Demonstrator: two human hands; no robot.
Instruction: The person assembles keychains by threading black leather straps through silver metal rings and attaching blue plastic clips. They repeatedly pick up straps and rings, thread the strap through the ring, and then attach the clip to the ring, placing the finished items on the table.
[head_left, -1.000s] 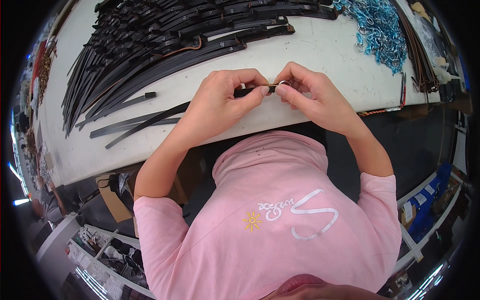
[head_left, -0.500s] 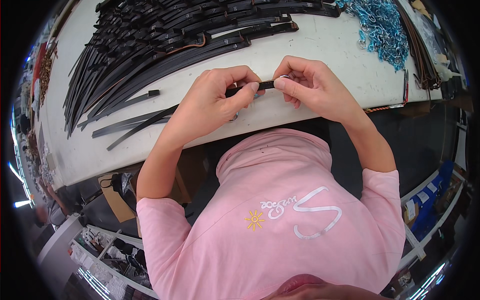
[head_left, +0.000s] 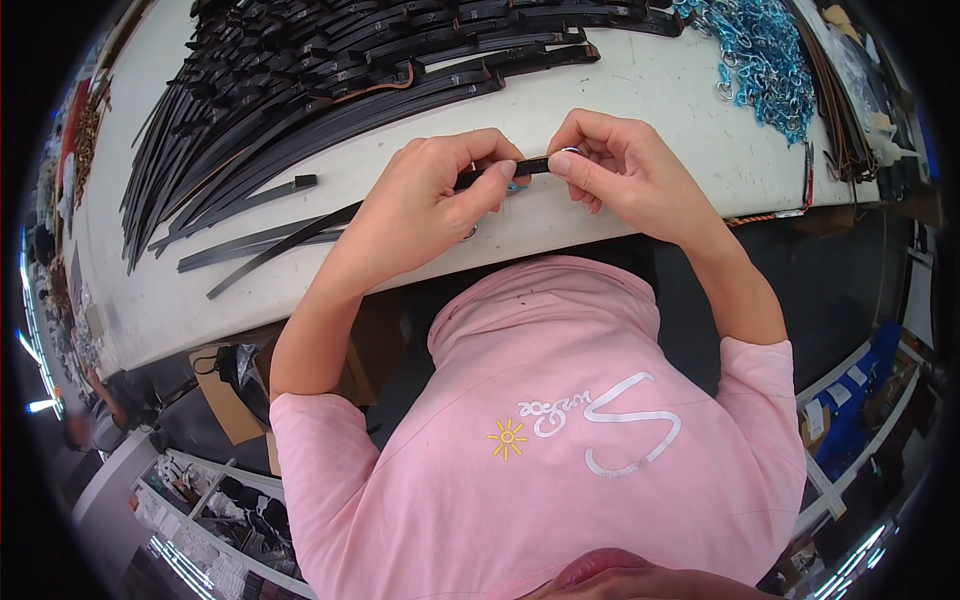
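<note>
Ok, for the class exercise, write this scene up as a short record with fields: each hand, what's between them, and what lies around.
Left hand: pinching a black strap
Right hand: pinching the same strap; silver ring partly showing at its fingers
Between hands: short stretch of strap
Surface: white table
Table, far left: heap of black straps
Table, far right: blue tangle with metal rings; brown strips beyond it
</note>
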